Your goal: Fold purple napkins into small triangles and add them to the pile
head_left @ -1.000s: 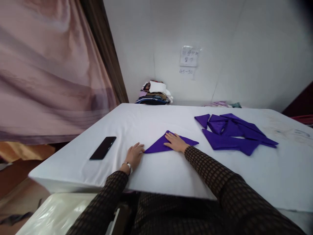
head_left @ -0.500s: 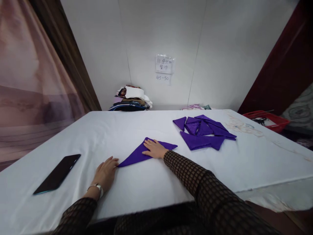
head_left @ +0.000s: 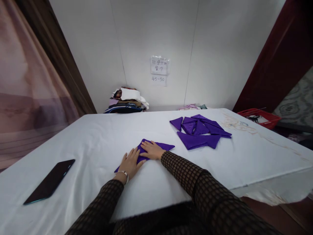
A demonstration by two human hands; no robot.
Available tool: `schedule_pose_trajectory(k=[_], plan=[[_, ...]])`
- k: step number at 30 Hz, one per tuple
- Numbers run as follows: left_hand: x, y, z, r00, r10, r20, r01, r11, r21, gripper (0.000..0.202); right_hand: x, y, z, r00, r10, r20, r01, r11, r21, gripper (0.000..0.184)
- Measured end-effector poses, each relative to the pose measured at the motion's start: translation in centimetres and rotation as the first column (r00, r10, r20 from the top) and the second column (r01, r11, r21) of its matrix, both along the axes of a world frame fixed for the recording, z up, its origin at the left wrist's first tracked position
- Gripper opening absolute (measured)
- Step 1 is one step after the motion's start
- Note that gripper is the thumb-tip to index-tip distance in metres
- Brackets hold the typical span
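A purple cloth napkin (head_left: 163, 146), folded into a flat triangle, lies on the white tablecloth in front of me. My left hand (head_left: 131, 162) rests palm down on its left half, fingers stretched out, a silvery bracelet at the wrist. Flat on the napkin's middle lies my right hand (head_left: 151, 150), its fingers extended to the left and nearly meeting the left fingers. Both hands cover much of the cloth; its right tip and a bit of its left tip show. Several folded purple napkins (head_left: 199, 140) lie in a loose group beyond, to the right.
A black phone (head_left: 50, 181) lies at the left of the white-covered table (head_left: 97, 137). Stacked folded clothes (head_left: 128, 101) stand at the back by the wall. A red basket (head_left: 269, 120) is past the right edge. A paper sign (head_left: 159, 66) hangs on the wall.
My left hand has moved right from the napkin's left tip onto the cloth, close to my right hand. The right hand stays on the napkin. The view has shifted slightly.
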State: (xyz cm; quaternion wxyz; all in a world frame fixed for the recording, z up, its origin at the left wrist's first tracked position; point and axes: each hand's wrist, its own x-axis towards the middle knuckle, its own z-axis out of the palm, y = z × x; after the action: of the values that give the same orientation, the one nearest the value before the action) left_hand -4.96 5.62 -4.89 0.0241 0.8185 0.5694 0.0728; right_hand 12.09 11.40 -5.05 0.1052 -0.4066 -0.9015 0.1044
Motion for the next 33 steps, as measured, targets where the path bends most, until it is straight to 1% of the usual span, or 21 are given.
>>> schedule_pose_trajectory(k=[2,5,8,10,12,15,17,20,22,25,28,30,33], plan=[[-0.2,0.2,-0.8,0.998,0.055,-0.038,-0.057,0.996,-0.071,0.067,0.0,0.1,-0.1,1.000,0.000,0.008,0.000,1.000,0.016,0.065],[-0.9,0.2,-1.1,0.997,0.063,-0.042,-0.067,0.993,-0.099,0.070,0.0,0.1,-0.2,1.000,0.005,0.014,-0.005,1.000,0.015,0.065],[-0.8,0.1,-0.4,0.997,0.077,0.007,-0.075,0.986,-0.151,0.068,0.1,0.1,-0.4,1.000,0.004,0.006,-0.004,1.000,0.000,0.065],[-0.2,0.2,0.3,0.991,0.127,0.044,-0.117,0.976,-0.182,0.065,0.1,0.1,-0.6,1.000,0.008,0.000,-0.008,1.000,-0.008,0.065],[0.6,0.5,0.8,0.986,0.149,0.073,-0.137,0.980,-0.144,0.063,0.2,0.1,-0.7,1.000,0.017,0.001,-0.017,1.000,-0.004,0.064],[1.7,1.1,0.9,0.993,0.070,0.093,-0.066,0.997,-0.044,0.061,0.2,0.1,-0.8,0.999,0.036,0.018,-0.036,0.999,0.007,0.060],[2.0,1.4,0.5,0.995,0.037,0.096,-0.031,0.997,-0.065,0.062,0.2,0.1,-0.9,0.999,0.036,0.022,-0.036,0.999,-0.001,0.058],[1.9,1.7,-0.3,0.993,0.063,0.101,-0.051,0.992,-0.120,0.065,0.3,0.0,-0.8,0.999,0.024,0.021,-0.024,1.000,-0.011,0.053],[1.7,1.8,-0.6,0.993,0.070,0.097,-0.058,0.990,-0.125,0.066,0.2,0.2,-0.7,0.999,0.026,0.020,-0.025,1.000,-0.014,0.050],[1.6,1.8,-0.7,0.995,0.070,0.066,-0.060,0.989,-0.136,0.070,0.1,0.8,-0.3,1.000,0.029,0.006,-0.029,0.998,-0.058,0.047],[1.7,1.9,-0.7,0.998,0.062,0.027,-0.058,0.990,-0.127,0.076,-0.3,1.7,0.4,1.000,-0.011,-0.029,0.007,0.994,-0.114,0.044],[1.7,1.9,-0.7,0.998,0.057,0.009,-0.056,0.992,-0.114,0.078,-0.5,2.1,0.9,0.998,-0.018,-0.059,0.012,0.996,-0.092,0.045],[1.8,1.9,-0.7,0.998,0.065,-0.008,-0.066,0.991,-0.117,0.078,-0.8,2.3,0.9,0.996,0.039,-0.077,-0.042,0.998,-0.047,0.050]])
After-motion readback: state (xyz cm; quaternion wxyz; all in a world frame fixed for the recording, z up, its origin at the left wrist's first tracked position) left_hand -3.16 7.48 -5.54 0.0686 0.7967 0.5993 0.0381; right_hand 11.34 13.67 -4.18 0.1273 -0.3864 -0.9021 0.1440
